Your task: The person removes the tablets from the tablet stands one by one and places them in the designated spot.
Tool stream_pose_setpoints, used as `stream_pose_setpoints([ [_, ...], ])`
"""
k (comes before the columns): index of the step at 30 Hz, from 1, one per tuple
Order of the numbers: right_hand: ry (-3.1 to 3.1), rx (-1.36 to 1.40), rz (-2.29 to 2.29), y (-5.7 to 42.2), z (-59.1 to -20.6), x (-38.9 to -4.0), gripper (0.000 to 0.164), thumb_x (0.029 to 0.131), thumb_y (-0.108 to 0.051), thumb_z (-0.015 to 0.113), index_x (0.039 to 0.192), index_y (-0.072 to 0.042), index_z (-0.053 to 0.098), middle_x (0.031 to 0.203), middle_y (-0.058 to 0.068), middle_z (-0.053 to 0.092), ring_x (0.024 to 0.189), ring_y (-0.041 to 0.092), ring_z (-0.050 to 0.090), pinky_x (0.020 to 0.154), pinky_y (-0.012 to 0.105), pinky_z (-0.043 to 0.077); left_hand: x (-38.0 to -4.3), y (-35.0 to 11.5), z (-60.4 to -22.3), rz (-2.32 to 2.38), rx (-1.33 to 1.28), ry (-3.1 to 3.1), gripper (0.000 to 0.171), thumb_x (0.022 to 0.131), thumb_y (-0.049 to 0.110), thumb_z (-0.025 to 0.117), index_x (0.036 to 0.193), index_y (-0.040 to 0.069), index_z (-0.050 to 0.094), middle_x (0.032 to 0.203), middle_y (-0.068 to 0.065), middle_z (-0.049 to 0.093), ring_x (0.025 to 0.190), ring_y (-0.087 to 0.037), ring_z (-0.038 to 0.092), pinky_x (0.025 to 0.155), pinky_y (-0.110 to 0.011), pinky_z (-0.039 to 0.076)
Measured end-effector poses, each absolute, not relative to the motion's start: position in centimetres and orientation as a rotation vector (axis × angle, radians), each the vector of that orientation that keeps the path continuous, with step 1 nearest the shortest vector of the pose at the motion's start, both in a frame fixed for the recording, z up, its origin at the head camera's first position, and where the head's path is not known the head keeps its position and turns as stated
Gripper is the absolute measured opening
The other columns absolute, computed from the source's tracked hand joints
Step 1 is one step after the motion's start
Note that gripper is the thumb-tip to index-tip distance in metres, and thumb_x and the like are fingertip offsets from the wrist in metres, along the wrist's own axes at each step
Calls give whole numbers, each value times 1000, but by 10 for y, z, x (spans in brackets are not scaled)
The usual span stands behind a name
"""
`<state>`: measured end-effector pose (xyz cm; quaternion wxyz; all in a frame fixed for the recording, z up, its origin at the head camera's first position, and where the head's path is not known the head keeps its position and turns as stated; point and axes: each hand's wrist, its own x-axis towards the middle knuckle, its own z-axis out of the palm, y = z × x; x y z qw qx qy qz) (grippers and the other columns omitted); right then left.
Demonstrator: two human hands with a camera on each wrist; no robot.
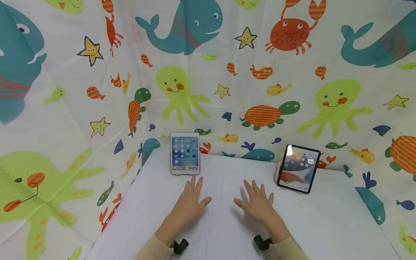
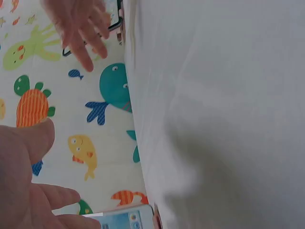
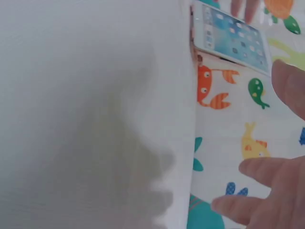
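My left hand is held over the white table with its fingers spread, holding nothing. Just beyond its fingertips a white-framed tablet stands propped upright, its screen lit with app icons. My right hand, fingers also spread and nothing in them, hovers to the right of the left one. Past it, to the right, a black-framed tablet leans on a pink stand, tilted a little and lit. In the left wrist view the right hand shows in front of the dark tablet's edge. The right wrist view catches the white-framed tablet on its side.
A white cloth covers the table. Behind and to the left hangs a curtain printed with sea animals, meeting the table's back edge. Each wrist carries a small black camera, such as the left one, below the beige sleeves.
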<state>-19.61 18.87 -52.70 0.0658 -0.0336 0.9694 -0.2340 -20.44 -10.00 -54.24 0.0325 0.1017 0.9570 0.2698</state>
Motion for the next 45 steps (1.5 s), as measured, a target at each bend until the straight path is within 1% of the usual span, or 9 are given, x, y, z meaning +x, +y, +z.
stream_pose_setpoints([
  [6,2776,-120,-969,192,-518,-205,96,95,-68,68,171,-20,32,175,21,32,161,60,18,120,90,6,-213,-118,-530,1030,203,2872,87,101,50,71,170,14,32,180,-16,24,163,-42,32,128,-65,36],
  [10,2707,-72,-1080,193,-516,-211,97,94,-72,68,171,-27,31,176,17,33,163,54,22,123,84,22,-216,-126,-522,1169,136,2831,82,101,44,75,167,13,38,177,-15,33,163,-41,34,129,-64,35],
  [13,2675,-53,-1156,193,-516,-216,96,93,-72,69,171,-31,32,176,14,34,163,50,27,123,80,30,-217,-130,-517,1249,68,2785,79,99,43,77,166,18,42,171,-15,44,158,-40,43,124,-65,42],
  [17,2638,-93,-1305,193,-518,-223,86,96,-64,70,169,-32,36,175,9,39,164,43,29,127,76,28,-218,-137,-514,1377,-11,2701,77,95,39,82,161,21,49,163,-18,54,146,-41,58,111,-63,56],
  [20,2582,-142,-1444,194,-520,-230,79,100,-56,70,167,-31,38,172,8,45,164,40,30,128,74,28,-220,-143,-513,1492,-35,2627,74,94,35,85,158,18,53,162,-15,56,143,-39,61,107,-57,60],
  [24,2472,-188,-1595,197,-522,-238,77,101,-48,73,167,-28,39,170,8,47,164,37,33,127,66,35,-225,-149,-514,1601,-25,2549,70,95,29,84,157,15,54,159,-12,59,142,-36,63,107,-52,61],
  [29,2374,-245,-1701,197,-525,-243,74,102,-42,73,166,-27,40,167,7,51,160,34,41,125,61,41,-227,-153,-515,1715,-50,2467,63,97,21,81,154,12,57,151,-16,66,133,-34,69,107,-50,61],
  [36,2221,-341,-1840,192,-529,-252,67,106,-36,69,166,-28,40,164,7,55,158,34,45,127,61,38,-231,-161,-513,1827,-72,2411,58,101,17,76,155,8,56,150,-20,66,125,-31,74,102,-43,64],
  [45,2142,-354,-1876,178,-527,-268,68,105,-35,70,166,-28,41,163,8,56,156,36,48,128,60,37,-241,-174,-516,1997,-126,2333,58,101,13,74,155,4,53,150,-24,65,125,-34,74,93,-33,67],
])
